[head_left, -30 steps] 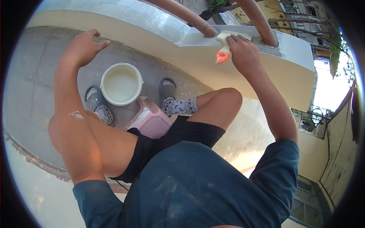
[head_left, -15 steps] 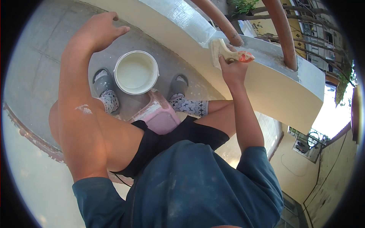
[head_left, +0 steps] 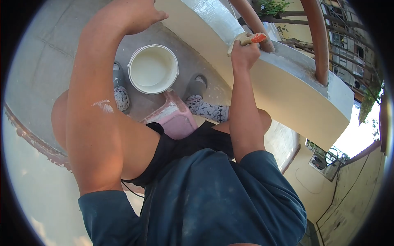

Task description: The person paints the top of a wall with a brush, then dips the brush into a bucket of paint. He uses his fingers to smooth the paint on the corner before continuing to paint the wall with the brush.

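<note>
My right hand point(head_left: 245, 55) is closed round the handle of a paintbrush point(head_left: 257, 38), whose tip is red. Its pale bristles are at the inner top edge of a low curved wall point(head_left: 287, 98), beside a brown post; my hand partly hides them. Over the floor at the upper left is my left hand point(head_left: 133, 16), holding nothing visible, its thumb stretched out and its other fingers partly cut off by the frame. Between my feet stands a white bucket point(head_left: 169, 61) with whitish liquid inside.
I sit on a pink stool point(head_left: 180, 123) smeared with white. Two brown posts point(head_left: 251, 18) rise from the wall's top, where a stretch of wet white coating point(head_left: 211, 16) shines. Slippered feet point(head_left: 197, 84) flank the bucket. Branches point(head_left: 305, 22) are beyond the wall.
My right hand and brush have moved up and left along the wall edge, and the brush is turned. My left hand is farther up and right, partly out of frame. The view has shifted slightly.
</note>
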Demonstrator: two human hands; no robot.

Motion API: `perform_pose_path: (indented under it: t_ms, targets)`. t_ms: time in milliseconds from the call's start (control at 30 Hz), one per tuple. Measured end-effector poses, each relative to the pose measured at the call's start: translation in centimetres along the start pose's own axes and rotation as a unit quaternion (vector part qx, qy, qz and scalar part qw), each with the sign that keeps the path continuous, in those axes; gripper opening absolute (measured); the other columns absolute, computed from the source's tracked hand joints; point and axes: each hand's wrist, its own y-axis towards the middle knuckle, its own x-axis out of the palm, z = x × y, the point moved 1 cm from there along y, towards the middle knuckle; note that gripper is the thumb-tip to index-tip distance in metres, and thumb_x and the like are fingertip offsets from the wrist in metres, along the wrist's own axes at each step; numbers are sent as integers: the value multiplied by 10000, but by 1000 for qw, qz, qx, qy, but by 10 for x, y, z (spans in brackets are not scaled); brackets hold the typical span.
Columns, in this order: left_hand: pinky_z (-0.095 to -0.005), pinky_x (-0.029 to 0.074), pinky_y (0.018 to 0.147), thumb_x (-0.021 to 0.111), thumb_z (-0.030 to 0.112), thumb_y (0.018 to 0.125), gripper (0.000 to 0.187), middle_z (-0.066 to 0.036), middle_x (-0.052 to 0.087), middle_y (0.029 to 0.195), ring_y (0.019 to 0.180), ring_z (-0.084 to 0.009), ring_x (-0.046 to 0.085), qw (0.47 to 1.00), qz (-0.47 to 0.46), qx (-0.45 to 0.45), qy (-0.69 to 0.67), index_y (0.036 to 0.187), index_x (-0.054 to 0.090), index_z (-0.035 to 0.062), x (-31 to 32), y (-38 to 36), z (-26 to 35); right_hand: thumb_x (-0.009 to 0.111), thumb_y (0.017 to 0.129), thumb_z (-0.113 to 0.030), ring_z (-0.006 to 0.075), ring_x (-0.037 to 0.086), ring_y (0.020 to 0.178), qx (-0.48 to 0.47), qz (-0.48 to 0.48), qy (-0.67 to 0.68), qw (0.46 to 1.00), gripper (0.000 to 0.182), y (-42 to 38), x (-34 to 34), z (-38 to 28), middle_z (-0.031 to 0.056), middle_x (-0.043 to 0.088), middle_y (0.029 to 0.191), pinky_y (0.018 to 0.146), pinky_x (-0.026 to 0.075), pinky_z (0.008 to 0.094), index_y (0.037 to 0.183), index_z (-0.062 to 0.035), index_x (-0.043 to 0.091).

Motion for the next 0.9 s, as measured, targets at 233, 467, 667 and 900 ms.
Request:
perform_pose_path:
  t_ms: [233, 467, 667, 900]
  targets:
    - [-392, 459, 932, 642, 336, 839, 528, -257, 603, 1155, 1078, -378, 582, 997, -71, -39, -9, 1178, 573, -64, -32, -23, 20, 678, 729, -159, 344, 656, 887, 9, -18, -33, 999, 287, 0, 23, -10, 191, 678, 919, 815, 499, 398, 970, -6, 649]
    - [-397, 442, 932, 613, 412, 856, 592, -246, 565, 1226, 1127, -357, 559, 1000, -17, 15, -20, 1281, 513, 13, 1, 0, -15, 651, 694, -23, 408, 621, 799, -32, 21, 114, 993, 253, 7, 40, -92, 219, 609, 851, 742, 506, 472, 936, 16, 586]
    - [-403, 444, 925, 619, 424, 849, 602, -241, 566, 1226, 1110, -360, 568, 999, 12, -27, -13, 1284, 511, 22, -7, -13, -22, 670, 689, -69, 366, 640, 835, -69, 88, 142, 984, 304, -7, -5, -47, 187, 648, 848, 769, 500, 425, 980, 6, 622]
    - [-396, 445, 923, 616, 428, 843, 622, -235, 576, 1212, 1108, -348, 571, 1000, -6, -23, -12, 1281, 506, 0, -10, -16, -20, 644, 724, -59, 389, 622, 848, -34, 14, -12, 999, 317, -14, 22, -6, 187, 620, 933, 778, 497, 466, 1038, -21, 614]
